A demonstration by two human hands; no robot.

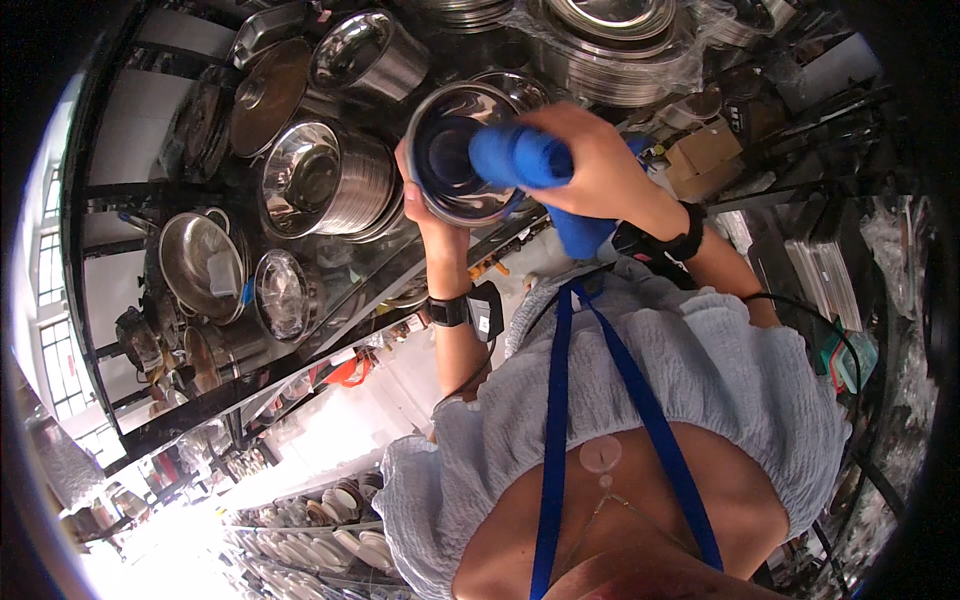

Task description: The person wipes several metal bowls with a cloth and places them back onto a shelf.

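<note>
My left hand [424,195] grips the rim and side of a shiny stainless steel bowl [431,139], tilted so that its inside faces me. In my right hand [600,165] is a bunched blue cloth [517,156], blurred, held over the bowl's right side. Part of the cloth hangs below that hand. Whether the cloth touches the steel I cannot tell. Just behind the bowl, another round metal piece [517,86] is partly hidden.
Left of the bowl stands a stack of steel bowls [360,180] on a glass shelf [352,274]. A deep steel pot [375,64] is farther back. Plastic-wrapped steel plates [615,71] are stacked at the top. A cardboard box [701,154] sits to the right.
</note>
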